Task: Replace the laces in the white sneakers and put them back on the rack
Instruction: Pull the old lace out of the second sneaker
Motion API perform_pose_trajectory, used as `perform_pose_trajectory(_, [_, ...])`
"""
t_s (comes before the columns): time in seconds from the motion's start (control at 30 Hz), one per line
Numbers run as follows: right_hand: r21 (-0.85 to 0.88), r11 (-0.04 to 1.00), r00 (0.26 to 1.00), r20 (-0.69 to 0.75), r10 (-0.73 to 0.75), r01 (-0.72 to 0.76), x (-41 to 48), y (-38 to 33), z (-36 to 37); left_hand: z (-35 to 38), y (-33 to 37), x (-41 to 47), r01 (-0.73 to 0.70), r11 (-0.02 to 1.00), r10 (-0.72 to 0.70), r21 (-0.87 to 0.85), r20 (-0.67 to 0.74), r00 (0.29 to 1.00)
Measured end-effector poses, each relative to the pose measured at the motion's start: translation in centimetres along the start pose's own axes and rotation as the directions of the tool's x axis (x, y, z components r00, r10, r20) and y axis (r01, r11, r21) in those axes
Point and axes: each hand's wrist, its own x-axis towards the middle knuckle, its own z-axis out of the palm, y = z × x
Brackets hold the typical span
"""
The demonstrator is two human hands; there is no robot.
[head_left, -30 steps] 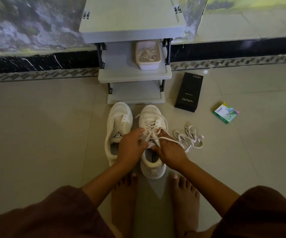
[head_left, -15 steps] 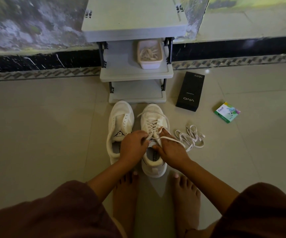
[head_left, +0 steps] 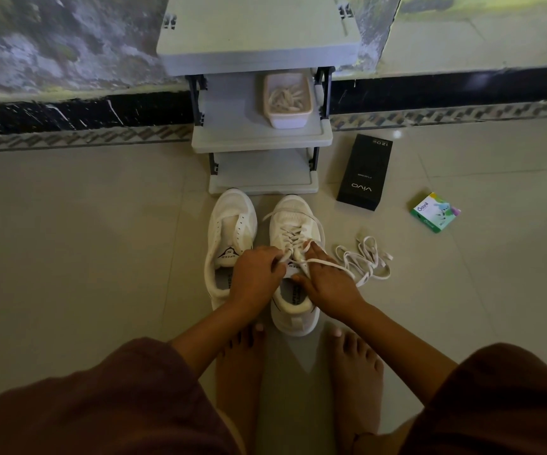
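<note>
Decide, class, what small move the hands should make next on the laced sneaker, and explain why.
Probably pull the lace snug through the upper eyelets of the laced sneaker: both the left hand and right hand are there, the crossings toward the toe look done, and slack trails to the floor.

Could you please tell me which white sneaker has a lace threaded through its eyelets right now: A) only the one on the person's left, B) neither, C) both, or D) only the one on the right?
D: the right sneaker carries a crossed lace that the left hand and right hand are working on, while the left sneaker shows bare eyelets.
</note>
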Motion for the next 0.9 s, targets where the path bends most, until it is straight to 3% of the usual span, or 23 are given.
perform_pose_trajectory(0.4, [-0.027,0.999,1.0,-0.008,-0.018,0.018,0.2,0.1,0.0,-0.3,0.1,0.6,0.034,0.998,-0.029,-0.06,0.079,0.996])
perform_pose_trajectory(0.53, [0.001,0.999,0.999,-0.022,-0.034,0.034,0.2,0.2,0.1,-0.5,0.0,1.3,-0.199,0.969,0.169,0.144,0.196,0.966])
perform_pose_trajectory(0.67, [0.038,0.999,0.999,-0.031,-0.012,0.013,0.4,0.2,0.3,-0.5,0.2,1.6,-0.409,0.836,0.323,0.365,0.275,0.906])
perform_pose_trajectory(0.8, [0.077,0.997,0.998,-0.048,0.028,-0.024,0.4,0.2,0.6,-1.0,0.5,1.8,-0.606,0.676,0.577,0.42,0.211,0.789])
perform_pose_trajectory(0.9, [0.068,0.998,0.998,-0.058,0.001,0.003,0.1,0.1,0.6,-1.0,0.8,2.2,-0.648,0.653,0.623,0.391,0.209,0.754])
